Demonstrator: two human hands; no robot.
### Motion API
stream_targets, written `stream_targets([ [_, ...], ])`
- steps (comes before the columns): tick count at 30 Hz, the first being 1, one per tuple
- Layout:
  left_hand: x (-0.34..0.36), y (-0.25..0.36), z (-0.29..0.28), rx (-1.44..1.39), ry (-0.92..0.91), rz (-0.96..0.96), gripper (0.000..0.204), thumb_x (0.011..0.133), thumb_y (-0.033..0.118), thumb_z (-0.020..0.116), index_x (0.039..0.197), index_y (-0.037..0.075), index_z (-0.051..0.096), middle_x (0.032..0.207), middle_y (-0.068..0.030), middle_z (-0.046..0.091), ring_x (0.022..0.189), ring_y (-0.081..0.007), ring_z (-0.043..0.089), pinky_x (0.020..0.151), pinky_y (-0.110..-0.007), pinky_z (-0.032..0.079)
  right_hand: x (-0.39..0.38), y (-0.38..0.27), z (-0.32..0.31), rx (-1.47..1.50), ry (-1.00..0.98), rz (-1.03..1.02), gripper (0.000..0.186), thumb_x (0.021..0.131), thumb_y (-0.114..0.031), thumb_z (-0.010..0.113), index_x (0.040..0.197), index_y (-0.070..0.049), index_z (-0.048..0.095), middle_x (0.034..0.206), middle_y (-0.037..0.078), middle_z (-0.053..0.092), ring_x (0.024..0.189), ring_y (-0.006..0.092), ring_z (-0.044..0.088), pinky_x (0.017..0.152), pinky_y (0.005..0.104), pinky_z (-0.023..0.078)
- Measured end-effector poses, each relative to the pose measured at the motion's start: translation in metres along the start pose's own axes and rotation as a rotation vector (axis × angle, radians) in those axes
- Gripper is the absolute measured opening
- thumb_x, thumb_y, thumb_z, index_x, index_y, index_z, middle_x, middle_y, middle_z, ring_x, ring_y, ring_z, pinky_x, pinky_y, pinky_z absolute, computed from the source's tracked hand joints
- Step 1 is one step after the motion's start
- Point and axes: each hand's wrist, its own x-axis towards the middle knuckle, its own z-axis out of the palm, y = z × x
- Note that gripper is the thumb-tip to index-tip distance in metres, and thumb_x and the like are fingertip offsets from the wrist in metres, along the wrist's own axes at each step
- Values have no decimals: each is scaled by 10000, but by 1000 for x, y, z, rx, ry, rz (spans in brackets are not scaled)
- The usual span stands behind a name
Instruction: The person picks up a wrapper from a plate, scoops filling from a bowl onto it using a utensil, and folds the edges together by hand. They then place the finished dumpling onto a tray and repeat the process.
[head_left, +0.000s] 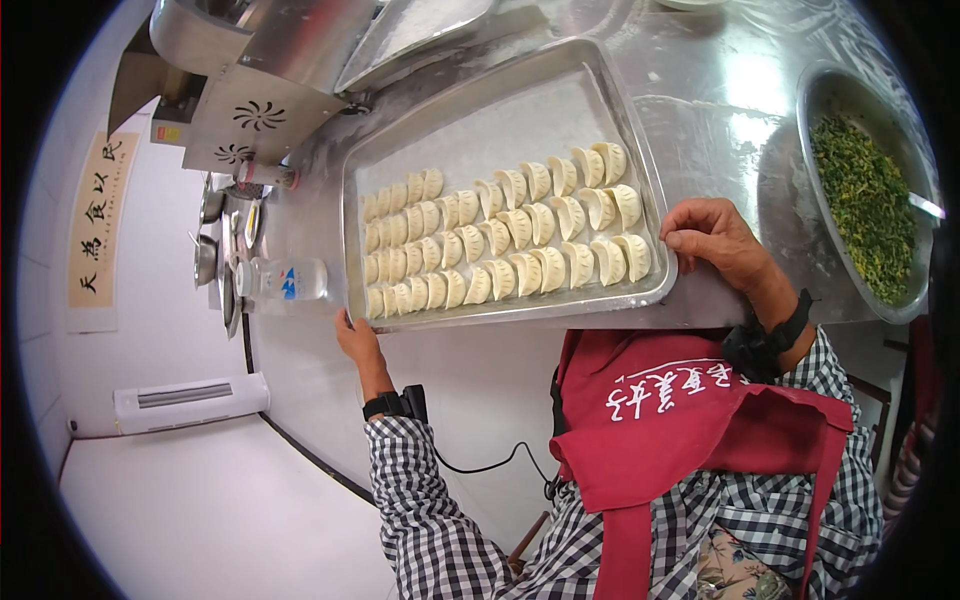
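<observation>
A large metal tray (500, 100) holds several rows of pleated, crescent dumplings (535, 270), pale and upright, with bare space toward its back. My left hand (360, 345) grips the lower left corner, fingertips at the rim. At the right side, my right hand (715, 240) has its fingers curled at the rim, holding that edge. A plastic bottle (300, 280) lies or stands just left of the tray; the fisheye view makes which unclear. To the right, a metal bowl (831, 92) holds chopped green filling with a utensil handle sticking out.
The steel counter (710, 140) extends behind the tray. A metal machine (240, 110) and another tray (400, 40) occupy the back left, with bowls (205, 260) farther left. A white wall unit (190, 405) is low at left. A black cable (480, 465) hangs below the counter.
</observation>
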Motion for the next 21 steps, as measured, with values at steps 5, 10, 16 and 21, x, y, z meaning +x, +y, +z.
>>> stream_targets([
  [5,-17,5,0,8,43,-18,423,735,29,402,1135,-97,462,1093,-209,532,872,-259,568,735,-317,466,1,3,-3,12,61,-53,102,797,-85,598,870,-16,615,670,-16,573,534,35,500,477,165,402],
  [10,-18,-12,-5,74,116,138,363,785,35,421,1120,-99,468,1076,-157,530,878,-207,547,709,-272,454,2,1,-2,8,90,-76,102,791,-92,610,860,-18,624,683,-22,575,543,27,486,495,160,396],
  [16,-37,3,-1,81,192,74,370,796,55,421,1133,-90,468,1100,-171,524,982,-247,514,854,-318,405,2,3,-3,34,168,-90,105,785,-95,626,856,-18,631,701,-17,582,555,28,486,506,158,397],
  [21,-55,23,0,30,158,-37,395,781,40,406,1152,-88,455,1146,-182,499,1006,-259,503,873,-322,395,3,6,-6,43,221,-114,107,786,-96,628,853,-13,632,702,-6,586,557,32,489,511,159,403],
])
